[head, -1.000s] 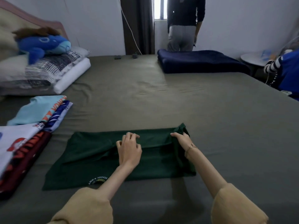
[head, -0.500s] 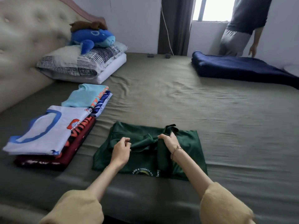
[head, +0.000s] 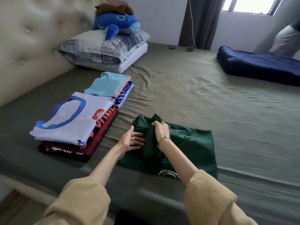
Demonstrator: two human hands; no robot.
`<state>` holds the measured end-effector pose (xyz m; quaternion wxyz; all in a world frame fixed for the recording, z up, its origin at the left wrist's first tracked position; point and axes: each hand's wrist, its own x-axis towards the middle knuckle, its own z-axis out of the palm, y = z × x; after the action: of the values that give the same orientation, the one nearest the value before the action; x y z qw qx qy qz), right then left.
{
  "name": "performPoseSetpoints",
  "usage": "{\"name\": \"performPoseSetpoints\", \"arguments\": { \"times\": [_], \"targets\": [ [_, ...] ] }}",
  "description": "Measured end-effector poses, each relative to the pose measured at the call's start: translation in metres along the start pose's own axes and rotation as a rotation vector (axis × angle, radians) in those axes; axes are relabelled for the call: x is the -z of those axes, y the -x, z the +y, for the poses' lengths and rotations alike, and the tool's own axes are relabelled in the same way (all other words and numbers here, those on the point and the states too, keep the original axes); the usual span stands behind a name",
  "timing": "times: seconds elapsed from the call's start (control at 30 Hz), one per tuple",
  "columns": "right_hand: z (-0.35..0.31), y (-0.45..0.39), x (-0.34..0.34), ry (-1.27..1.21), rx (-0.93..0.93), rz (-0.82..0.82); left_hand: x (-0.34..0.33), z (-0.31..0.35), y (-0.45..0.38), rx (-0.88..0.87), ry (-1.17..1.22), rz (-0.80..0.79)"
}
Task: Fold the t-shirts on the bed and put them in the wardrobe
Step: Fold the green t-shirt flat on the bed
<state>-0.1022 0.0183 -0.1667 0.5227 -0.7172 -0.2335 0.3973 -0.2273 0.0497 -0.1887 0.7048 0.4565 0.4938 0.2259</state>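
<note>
Green t-shirt [head: 191,143], seemingly in right hand [head: 160,129]

Olive-sheeted bed [head: 186,98], green t-shirt [head: 194,146], folded shirt stacks [head: 76,125], pillows [head: 103,51], navy blanket [head: 259,65]

Stack of folded shirts [head: 76,125] just left of hands, pillows [head: 105,51] beyond; blue blanket [head: 259,67] far right; bare sheet [head: 203,98] ahead open.

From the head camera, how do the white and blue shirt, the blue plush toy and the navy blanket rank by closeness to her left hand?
From the left hand:
1. White and blue shirt, atop the stack just left.
2. Blue plush toy, on the pillows by the headboard.
3. Navy blanket, far right across the bed.
</note>
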Motion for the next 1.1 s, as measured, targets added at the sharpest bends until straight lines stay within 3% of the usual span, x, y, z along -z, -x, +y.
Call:
{"name": "performPoseSetpoints", "arguments": {
  "times": [0.1, 0.2, 0.3, 0.4, 0.5, 0.6, 0.73, 0.83, 0.93, 1.03, 1.1],
  "targets": [
    [0.007, 0.011, -0.017, 0.266, 0.072, -0.241, 0.003, -0.003, -0.005, -0.001, 0.014, -0.006],
    [0.013, 0.023, -0.016, 0.356, 0.041, -0.463, 0.003, -0.007, -0.010, -0.130, 0.005, 0.000],
    [0.016, 0.024, 0.000, 0.397, 0.169, -0.417, 0.000, -0.009, -0.015, -0.149, -0.136, 0.128],
    [0.019, 0.015, 0.025, 0.475, 0.294, -0.258, -0.004, -0.012, -0.021, -0.192, -0.337, 0.300],
    [0.022, 0.008, 0.055, 0.527, 0.320, -0.056, -0.005, -0.005, -0.015, -0.240, -0.545, 0.376],
    [0.025, 0.013, 0.082, 0.668, 0.355, 0.034, -0.004, 0.006, -0.014, -0.236, -0.671, 0.418],
    [0.038, 0.033, 0.105, 0.839, 0.545, -0.148, -0.014, 0.007, -0.004, -0.268, -0.743, 0.527],
    [0.049, 0.040, 0.115, 1.033, 0.653, -0.294, -0.022, 0.003, 0.012, -0.400, -0.983, 0.658],
    [0.052, 0.044, 0.123, 1.136, 0.670, -0.376, -0.024, -0.010, 0.018, -0.598, -1.217, 0.584],
    [0.053, 0.048, 0.128, 1.213, 0.697, -0.403, -0.029, -0.021, 0.032, -0.843, -1.299, 0.396],
    [0.052, 0.051, 0.130, 1.252, 0.722, -0.410, -0.037, -0.027, 0.045, -0.900, -1.322, 0.220]
  ]
}}
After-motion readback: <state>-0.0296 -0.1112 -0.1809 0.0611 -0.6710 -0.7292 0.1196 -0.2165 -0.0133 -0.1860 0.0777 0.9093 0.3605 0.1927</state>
